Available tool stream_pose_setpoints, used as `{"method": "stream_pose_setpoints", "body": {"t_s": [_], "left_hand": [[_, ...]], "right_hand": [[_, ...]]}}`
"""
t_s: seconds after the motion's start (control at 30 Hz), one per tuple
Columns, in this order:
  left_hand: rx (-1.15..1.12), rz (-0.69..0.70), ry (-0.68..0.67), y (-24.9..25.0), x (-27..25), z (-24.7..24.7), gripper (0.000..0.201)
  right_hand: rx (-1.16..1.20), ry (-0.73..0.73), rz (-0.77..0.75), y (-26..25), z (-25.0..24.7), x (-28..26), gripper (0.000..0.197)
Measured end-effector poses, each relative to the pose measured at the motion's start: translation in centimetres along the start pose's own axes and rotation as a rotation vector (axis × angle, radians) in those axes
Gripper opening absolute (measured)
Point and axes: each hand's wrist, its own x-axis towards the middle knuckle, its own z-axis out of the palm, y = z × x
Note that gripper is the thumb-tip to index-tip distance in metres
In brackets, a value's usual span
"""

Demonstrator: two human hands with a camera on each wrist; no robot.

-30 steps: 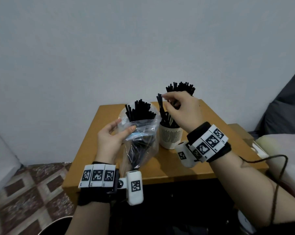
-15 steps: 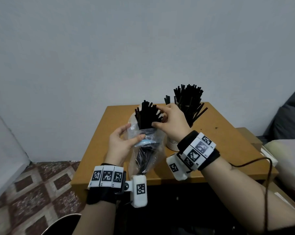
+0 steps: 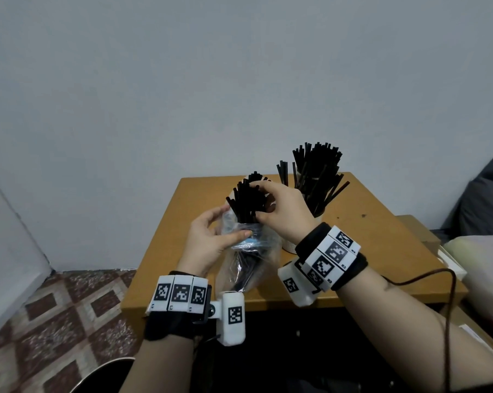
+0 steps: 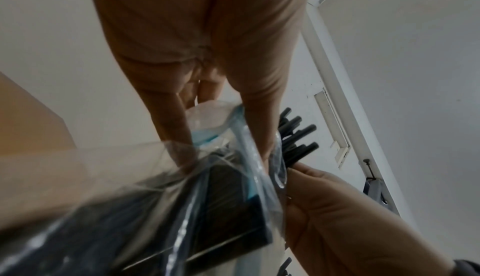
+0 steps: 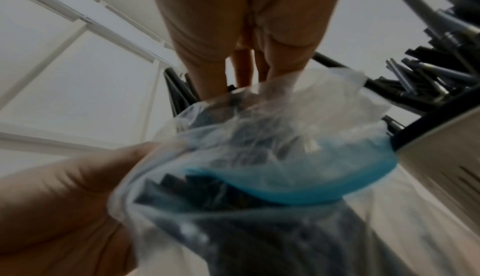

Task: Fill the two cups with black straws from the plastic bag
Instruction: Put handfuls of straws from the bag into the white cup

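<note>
Right hand (image 5: 249,23) reaches down from top, fingers (image 5: 207,79) going into the open mouth of the plastic bag (image 5: 259,136). Bag is clear with a blue strip, black straws (image 5: 213,194) inside, blurred. Left hand (image 5: 57,208) pinches the bag edge at lower left. Ribbed cup (image 5: 446,157) at right, touching the bag, with more straws (image 5: 428,71) above it.

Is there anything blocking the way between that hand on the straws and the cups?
Nothing visible does. The right hand pinches black straws sticking out of the plastic bag, held by the left hand. The cups stand just behind it, already bristling with straws, which may crowd new ones.
</note>
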Motion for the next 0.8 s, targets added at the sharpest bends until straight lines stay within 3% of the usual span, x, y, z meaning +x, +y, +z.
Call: {"method": "stream_pose_setpoints", "body": {"t_s": [0.1, 0.3, 0.4, 0.5, 0.6, 0.73, 0.8], "left_hand": [[0.015, 0.000, 0.002, 0.2, -0.1, 0.0, 0.066], [-0.015, -0.049, 0.093, 0.4, 0.2, -0.4, 0.076], [-0.028, -0.056, 0.107, 0.2, 0.3, -0.2, 0.070], [-0.011, -0.067, 0.118, 0.1, 0.2, -0.1, 0.071], [-0.032, -0.103, 0.156, 0.4, 0.0, -0.4, 0.080], [-0.055, -0.116, 0.189, -0.2, 0.2, -1.1, 0.082], [-0.059, -0.113, 0.187, -0.1, 0.2, -1.4, 0.080]], "right_hand": [[-0.012, 0.028, -0.001, 0.1, -0.1, 0.1, 0.041], [0.205, 0.286, 0.075, 0.1, -2.3, 1.3, 0.022], [0.279, 0.220, 0.109, 0.1, -2.3, 1.4, 0.026], [0.258, 0.099, 0.146, 0.9, -1.1, 1.0, 0.047], [0.397, 0.156, 0.169, 1.5, -0.5, 0.2, 0.048], [0.353, 0.360, 0.068, 1.1, -0.8, -1.2, 0.040], [0.326, 0.393, -0.015, 0.7, -0.8, -1.9, 0.035]]}}
